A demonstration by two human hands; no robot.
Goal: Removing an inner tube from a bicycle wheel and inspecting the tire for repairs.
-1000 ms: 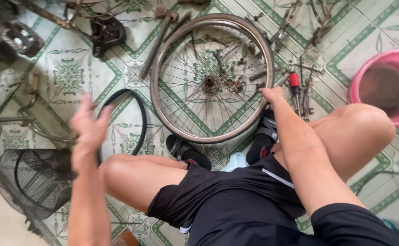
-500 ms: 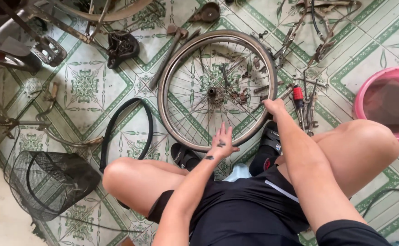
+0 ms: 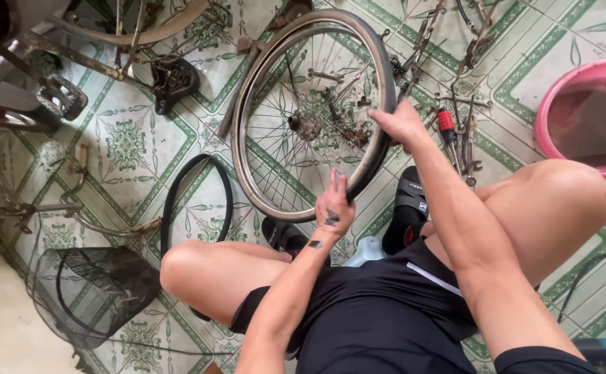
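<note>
Upright on the tiled floor [image 3: 144, 149], the bicycle wheel [image 3: 310, 111] stands between both hands: right hand [image 3: 401, 123] fingers clamped on its right rim, left hand [image 3: 334, 208] fingers apart against the lower edge.

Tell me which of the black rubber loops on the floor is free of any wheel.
The inner tube lying on the tiles left of the wheel. The other rubber, the tyre, sits on that wheel's rim, gripped by the right hand.
</note>
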